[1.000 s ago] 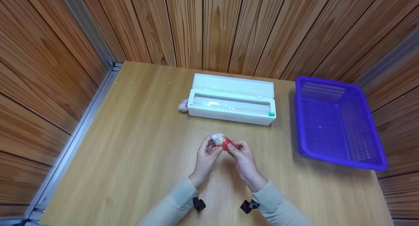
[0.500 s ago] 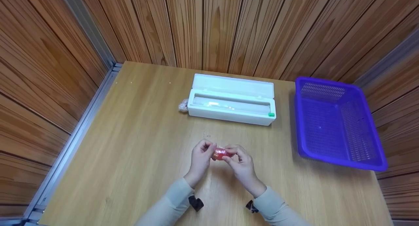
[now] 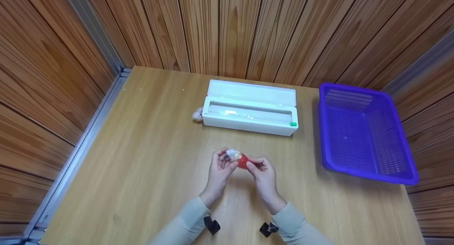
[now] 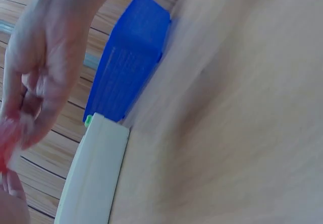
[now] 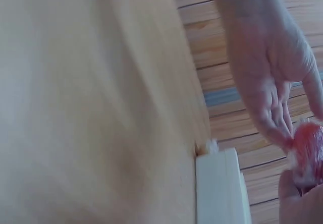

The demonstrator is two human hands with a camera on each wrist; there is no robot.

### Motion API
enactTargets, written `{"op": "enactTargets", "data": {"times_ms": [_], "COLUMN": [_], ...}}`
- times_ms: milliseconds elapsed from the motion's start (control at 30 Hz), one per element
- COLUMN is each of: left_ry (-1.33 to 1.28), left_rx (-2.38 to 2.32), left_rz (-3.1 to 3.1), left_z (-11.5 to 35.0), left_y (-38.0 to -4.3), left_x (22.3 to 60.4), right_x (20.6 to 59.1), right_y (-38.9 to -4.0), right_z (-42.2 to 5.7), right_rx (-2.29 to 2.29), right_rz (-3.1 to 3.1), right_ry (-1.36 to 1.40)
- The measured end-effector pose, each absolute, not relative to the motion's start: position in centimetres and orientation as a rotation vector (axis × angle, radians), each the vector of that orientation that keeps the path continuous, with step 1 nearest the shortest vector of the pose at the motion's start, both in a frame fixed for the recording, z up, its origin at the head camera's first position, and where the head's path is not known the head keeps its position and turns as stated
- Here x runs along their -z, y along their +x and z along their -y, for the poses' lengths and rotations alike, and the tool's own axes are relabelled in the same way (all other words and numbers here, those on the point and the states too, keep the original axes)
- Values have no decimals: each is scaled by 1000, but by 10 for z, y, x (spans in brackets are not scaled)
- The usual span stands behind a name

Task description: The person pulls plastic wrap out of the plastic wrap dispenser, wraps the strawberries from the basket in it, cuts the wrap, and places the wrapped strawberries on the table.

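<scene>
Above the table, in the head view, both hands hold a small red and whitish bundle wrapped in clear film. My left hand grips its left side, thumb in front and fingers behind the whitish end. The red end is pinched between thumb and fingers of my right hand. Shiny film over the red part shows in the right wrist view; what lies inside cannot be told. The left wrist view shows only a blurred red piece of it between the hands.
Beyond the hands stands a long white cling film box, lid raised, with a roll inside and a green slider at its right. Another film-wrapped bundle lies by its left end. A purple plastic basket sits at the right.
Half a second ago the bundle lay level and mostly red between the hands; now it is tilted, whitish end up left. Both hands sit slightly nearer the body than one second ago.
</scene>
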State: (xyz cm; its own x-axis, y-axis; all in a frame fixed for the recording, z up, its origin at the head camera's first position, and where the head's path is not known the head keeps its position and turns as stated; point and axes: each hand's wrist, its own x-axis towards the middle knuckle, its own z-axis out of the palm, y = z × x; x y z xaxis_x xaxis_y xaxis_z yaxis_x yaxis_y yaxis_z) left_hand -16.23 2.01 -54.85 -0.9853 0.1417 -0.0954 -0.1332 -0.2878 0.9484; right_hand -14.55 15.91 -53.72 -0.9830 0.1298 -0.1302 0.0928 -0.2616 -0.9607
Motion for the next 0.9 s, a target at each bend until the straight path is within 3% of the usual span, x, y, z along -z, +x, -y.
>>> {"op": "enactTargets", "data": {"times_ms": [200, 400, 900], "left_ry": [6, -99, -479], "left_rx": [-2368, -2280, -2047], "left_rz": [-1840, -1974, -2324], "left_z": [-17, 6, 88], "left_y": [-166, -175, -238], "left_x": [551, 559, 568], "right_x": [539, 547, 570], "right_y": [-149, -167, -238], "right_z": [-135, -110, -34], "right_rx": [-2562, -2330, -1738], "right_rz": [1640, 2009, 2662], "right_ry": [-402, -355, 389]}}
